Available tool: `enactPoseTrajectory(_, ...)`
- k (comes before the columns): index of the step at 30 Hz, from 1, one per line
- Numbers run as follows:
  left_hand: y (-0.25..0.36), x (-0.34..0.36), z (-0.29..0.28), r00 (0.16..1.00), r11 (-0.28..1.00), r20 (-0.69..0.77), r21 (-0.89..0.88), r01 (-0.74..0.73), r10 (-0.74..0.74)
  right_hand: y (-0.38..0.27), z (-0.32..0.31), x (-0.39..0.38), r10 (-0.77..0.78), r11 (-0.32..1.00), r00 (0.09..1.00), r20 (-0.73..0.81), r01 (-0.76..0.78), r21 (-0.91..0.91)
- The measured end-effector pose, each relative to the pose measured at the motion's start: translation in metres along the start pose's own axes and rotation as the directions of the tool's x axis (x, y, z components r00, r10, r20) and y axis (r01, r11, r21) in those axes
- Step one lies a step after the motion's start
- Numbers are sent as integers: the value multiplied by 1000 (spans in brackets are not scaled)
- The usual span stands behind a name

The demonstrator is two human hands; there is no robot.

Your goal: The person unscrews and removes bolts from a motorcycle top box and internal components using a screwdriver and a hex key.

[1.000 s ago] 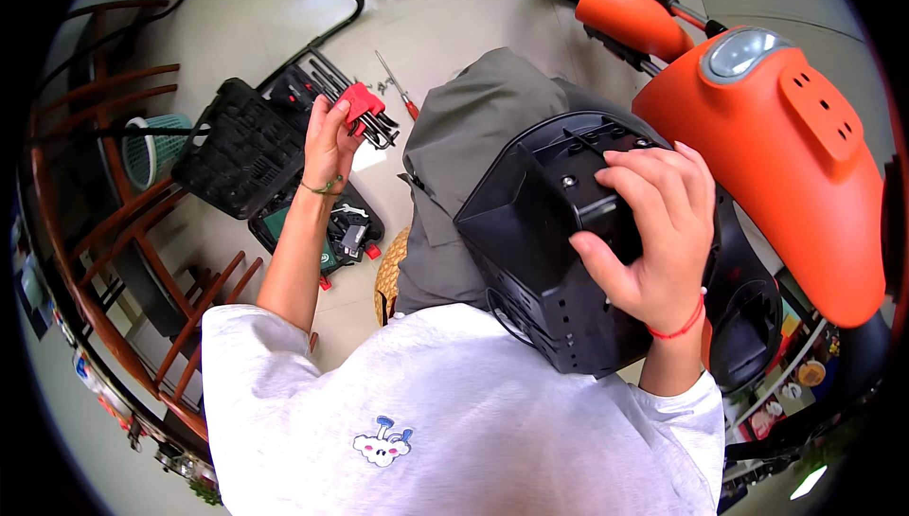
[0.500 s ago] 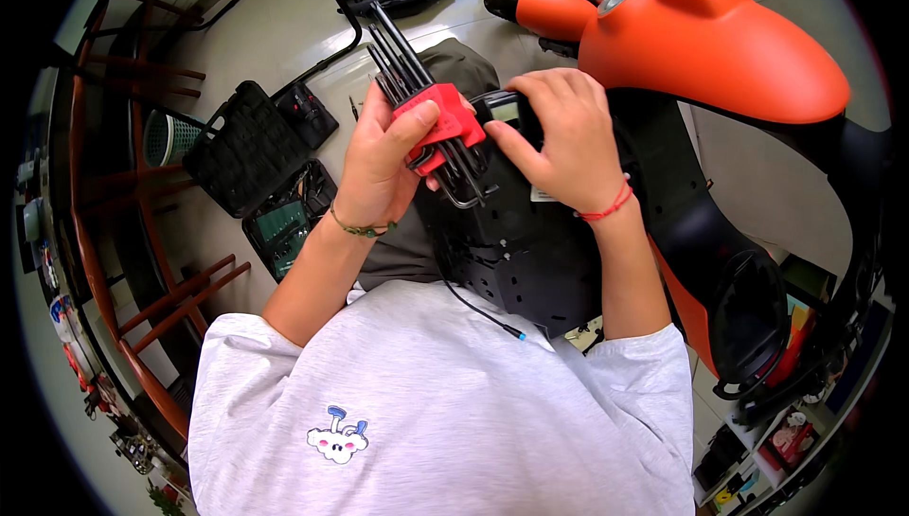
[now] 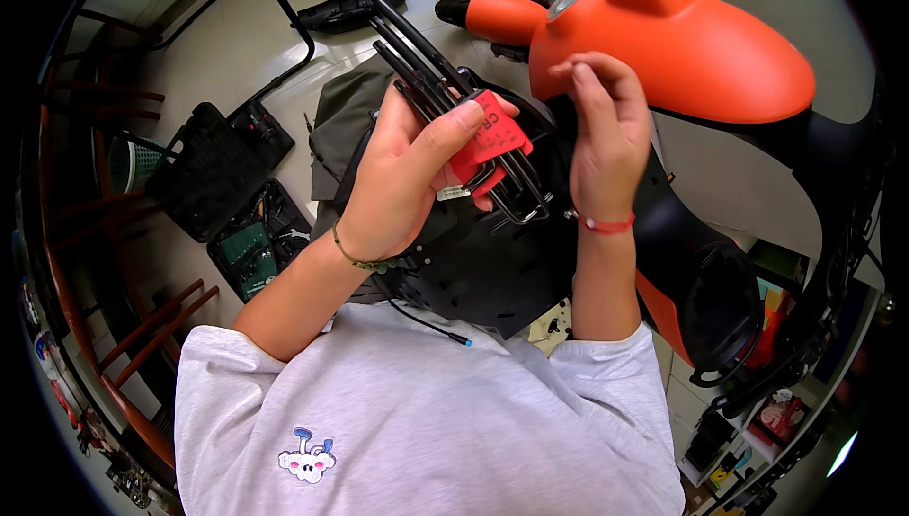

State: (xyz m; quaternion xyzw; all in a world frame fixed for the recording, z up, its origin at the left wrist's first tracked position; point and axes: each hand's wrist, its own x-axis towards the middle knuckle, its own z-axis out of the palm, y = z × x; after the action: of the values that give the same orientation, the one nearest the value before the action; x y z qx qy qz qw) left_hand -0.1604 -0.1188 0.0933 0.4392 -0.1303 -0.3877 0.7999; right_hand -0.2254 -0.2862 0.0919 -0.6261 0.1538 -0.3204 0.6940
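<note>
Above the person's lap, the left hand [image 3: 402, 175] is gripping a red plastic holder [image 3: 497, 128], with its thumb pressing across the near face and its fingers wrapping behind. A bundle of long black L-shaped metal hex keys [image 3: 417, 39] is running through this holder at a slant, the straight ends pointing to the upper left and the short bent ends hanging out at the lower right. The right hand [image 3: 609, 137] is hovering just beside the holder, apart from it, and is visibly holding nothing; its fingers are curling loosely and blurring, so I cannot tell whether thumb and fingertips are standing apart or meeting. A green beaded bracelet [image 3: 353, 256] is circling the left wrist and a red cord band [image 3: 606, 226] the right

Below both hands, a large black plastic shell [image 3: 473, 275] is resting across the lap, and a thin black cable with a blue tip [image 3: 431, 325] is trailing from its near side over the pale grey T-shirt [image 3: 426, 412]. On the right, a smooth orange scooter body [image 3: 677, 52] is standing close by. To the left, an open black plastic toolbox [image 3: 201, 170] is lying on the pale floor
</note>
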Motion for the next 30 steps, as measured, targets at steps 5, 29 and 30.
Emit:
enactPoseTrajectory(5,-11,29,5,997,1000,-73,17,19,-18,-26,-24,-27,-258,805,893,368,409,-430)
enactPoseTrajectory(29,-25,44,7,993,991,-33,78,113,-111,10,-20,-21,-215,810,975,61,212,-547)
enactPoseTrajectory(30,-24,45,7,989,988,-34,55,146,-144,11,-18,-22,-172,869,985,-12,146,-473)
